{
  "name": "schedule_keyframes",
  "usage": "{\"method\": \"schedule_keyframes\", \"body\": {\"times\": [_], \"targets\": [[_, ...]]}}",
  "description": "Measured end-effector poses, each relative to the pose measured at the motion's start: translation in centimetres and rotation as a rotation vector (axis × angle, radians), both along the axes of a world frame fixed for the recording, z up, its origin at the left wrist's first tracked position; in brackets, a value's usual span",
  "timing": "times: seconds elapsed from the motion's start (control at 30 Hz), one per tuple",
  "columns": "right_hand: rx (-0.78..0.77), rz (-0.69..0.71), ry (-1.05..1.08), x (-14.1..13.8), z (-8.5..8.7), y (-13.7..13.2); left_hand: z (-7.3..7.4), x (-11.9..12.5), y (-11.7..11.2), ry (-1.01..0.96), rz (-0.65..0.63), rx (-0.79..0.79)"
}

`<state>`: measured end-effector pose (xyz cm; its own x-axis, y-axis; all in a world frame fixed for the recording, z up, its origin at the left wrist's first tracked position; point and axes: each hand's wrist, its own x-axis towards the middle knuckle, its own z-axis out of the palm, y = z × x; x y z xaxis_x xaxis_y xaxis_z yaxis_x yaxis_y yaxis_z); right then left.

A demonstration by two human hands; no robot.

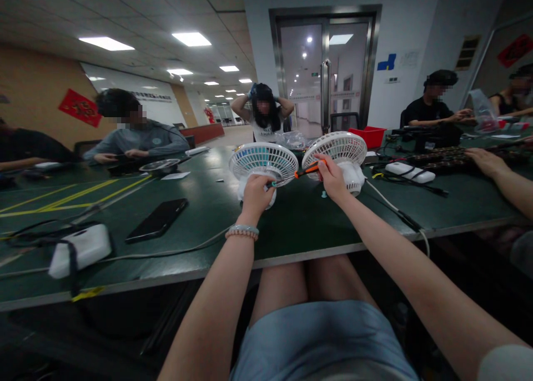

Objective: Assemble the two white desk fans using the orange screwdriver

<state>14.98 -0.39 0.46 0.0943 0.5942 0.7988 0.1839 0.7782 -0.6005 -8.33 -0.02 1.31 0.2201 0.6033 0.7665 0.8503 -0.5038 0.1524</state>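
Right hand (pixel 332 178): fingers closed around the orange-and-black handle of the screwdriver (pixel 307 169), its shaft directed left toward the left hand (pixel 256 192). Left hand: fingers curled at the left fan (pixel 245 161), thumb next to a small teal part (pixel 271 185); whether it pinches the part or the fan cannot be determined. The 2 white fans stand side by side on the green table (pixel 300 225); the right fan (pixel 341 148) is just beyond the right hand. A loose teal piece (pixel 323 194) lies between the fans' bases, nearer the right fan. Near left: 1 black phone (pixel 157 220). Far right: 1 red bin (pixel 368 136). Far left: 1 red wall sign (pixel 80 108) bears the character 福; the dark wall lettering (pixel 152 97) beside it is too blurred to read.
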Motion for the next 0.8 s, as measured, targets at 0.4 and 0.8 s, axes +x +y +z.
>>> {"method": "schedule_keyframes", "body": {"times": [0.4,0.8], "targets": [[-0.046,0.094,0.027,0.0,-0.1,0.2,0.1,-0.1,0.4,0.015,-0.008,-0.001],[-0.083,0.087,0.087,0.2,-0.1,0.6,-0.1,-0.2,0.5,0.010,-0.019,0.015]]}}
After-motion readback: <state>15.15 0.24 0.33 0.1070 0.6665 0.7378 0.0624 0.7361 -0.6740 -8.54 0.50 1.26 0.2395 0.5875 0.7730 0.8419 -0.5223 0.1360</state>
